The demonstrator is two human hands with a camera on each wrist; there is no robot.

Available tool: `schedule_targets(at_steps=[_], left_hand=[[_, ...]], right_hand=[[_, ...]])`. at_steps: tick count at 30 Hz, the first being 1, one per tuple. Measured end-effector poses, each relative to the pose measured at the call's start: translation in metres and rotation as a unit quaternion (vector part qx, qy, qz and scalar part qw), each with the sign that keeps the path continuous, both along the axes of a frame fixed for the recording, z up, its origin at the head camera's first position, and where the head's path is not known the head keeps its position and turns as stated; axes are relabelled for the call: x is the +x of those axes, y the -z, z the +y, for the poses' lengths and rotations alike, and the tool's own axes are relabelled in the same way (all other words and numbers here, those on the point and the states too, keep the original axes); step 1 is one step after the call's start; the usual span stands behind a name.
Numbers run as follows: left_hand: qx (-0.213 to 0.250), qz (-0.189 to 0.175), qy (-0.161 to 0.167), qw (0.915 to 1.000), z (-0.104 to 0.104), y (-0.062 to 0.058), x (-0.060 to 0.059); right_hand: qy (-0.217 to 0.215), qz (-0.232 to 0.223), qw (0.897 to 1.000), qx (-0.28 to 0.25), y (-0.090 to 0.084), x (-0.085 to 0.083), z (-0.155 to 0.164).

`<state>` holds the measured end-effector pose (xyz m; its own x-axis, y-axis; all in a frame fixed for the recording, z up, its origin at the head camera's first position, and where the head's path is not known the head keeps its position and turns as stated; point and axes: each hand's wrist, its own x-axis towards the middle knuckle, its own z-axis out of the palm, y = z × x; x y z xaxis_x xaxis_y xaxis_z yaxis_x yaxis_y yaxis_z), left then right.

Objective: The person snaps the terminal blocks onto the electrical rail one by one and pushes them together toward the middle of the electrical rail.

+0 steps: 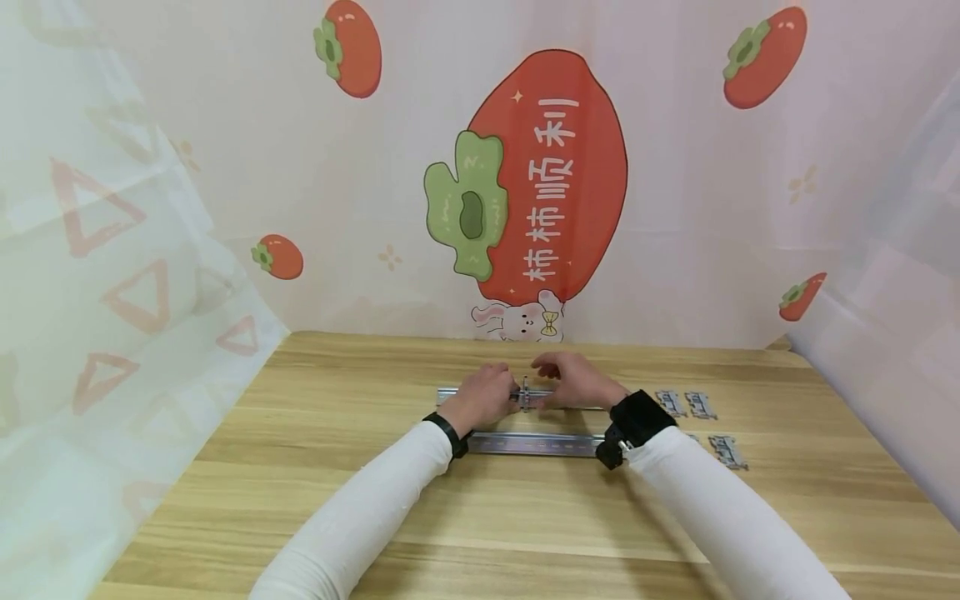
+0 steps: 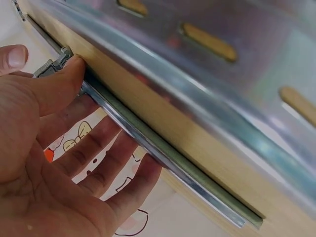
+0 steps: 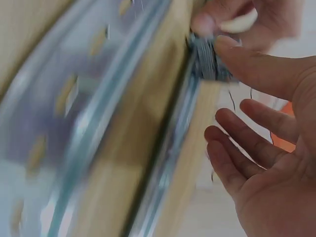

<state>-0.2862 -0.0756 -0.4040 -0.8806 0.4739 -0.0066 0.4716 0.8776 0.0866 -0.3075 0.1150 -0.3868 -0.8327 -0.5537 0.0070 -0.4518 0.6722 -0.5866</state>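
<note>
Grey terminal blocks [image 3: 211,59] sit in a small stack on the far metal DIN rail [image 1: 447,395]. My left hand [image 1: 487,393] pinches the stack from its left side; in the left wrist view its thumb lies against the rail and block [image 2: 52,65], the other fingers along the rail's far edge. From the right, my right hand [image 1: 581,381] touches the stack with its thumb [image 3: 256,69], while its other fingers are spread and hold nothing. The right wrist view is blurred, so the exact number of blocks is unclear.
A second slotted DIN rail [image 1: 536,445] lies nearer, parallel to the first, under the wrists. Several loose terminal blocks [image 1: 701,405] lie to the right on the wooden table [image 1: 315,500], one partly hidden by the right wrist. A printed cloth [image 1: 675,208] hangs behind.
</note>
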Motion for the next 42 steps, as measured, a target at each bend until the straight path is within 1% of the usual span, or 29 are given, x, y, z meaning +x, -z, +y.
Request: schedule_targets(at_steps=[2, 4, 7, 11, 15, 18, 21, 23, 25, 29, 34, 37, 40, 42], left_hand=[[0.004, -0.003, -0.005, 1.0, 0.0, 0.0, 0.0], [0.006, -0.005, -0.008, 0.9999, 0.0, 0.0, 0.0], [0.01, -0.006, -0.011, 0.9999, 0.0, 0.0, 0.001], [0.016, -0.005, -0.01, 0.9998, -0.001, 0.0, 0.002], [0.02, -0.004, -0.008, 0.9998, -0.001, 0.0, 0.003], [0.02, -0.003, -0.01, 0.9998, -0.001, 0.0, 0.003], [0.017, -0.003, -0.011, 0.9998, -0.001, 0.0, 0.003], [0.016, -0.002, -0.011, 0.9998, -0.002, -0.001, 0.004], [0.016, -0.002, -0.009, 0.9998, -0.002, -0.001, 0.005], [0.016, 0.0, -0.008, 0.9998, -0.002, -0.001, 0.006], [0.018, 0.001, -0.009, 0.9998, -0.001, -0.001, 0.006], [0.016, 0.001, -0.011, 0.9998, -0.002, 0.0, 0.006], [0.017, -0.001, -0.012, 0.9998, -0.002, -0.001, 0.006], [0.017, -0.002, -0.011, 0.9998, -0.002, -0.001, 0.006]], right_hand=[[0.009, 0.009, 1.0, 0.021, -0.004, -0.002, 0.012], [0.024, 0.009, 0.999, 0.046, -0.007, -0.003, 0.026], [0.038, 0.01, 0.995, 0.092, -0.011, -0.003, 0.049], [0.049, 0.004, 0.988, 0.143, -0.015, -0.002, 0.077], [0.045, 0.009, 0.981, 0.189, -0.015, 0.002, 0.1], [0.041, 0.011, 0.973, 0.227, -0.016, 0.005, 0.113], [0.053, -0.009, 0.966, 0.253, -0.017, 0.009, 0.122], [0.057, -0.025, 0.963, 0.261, -0.019, 0.011, 0.125], [0.059, -0.032, 0.96, 0.271, -0.02, 0.013, 0.128], [0.052, -0.028, 0.956, 0.289, -0.021, 0.015, 0.131], [0.048, 0.007, 0.95, 0.307, -0.02, 0.016, 0.135], [0.044, 0.036, 0.951, 0.305, -0.019, 0.016, 0.138], [0.038, 0.055, 0.952, 0.299, -0.018, 0.017, 0.139], [0.039, 0.063, 0.951, 0.301, -0.017, 0.018, 0.139]])
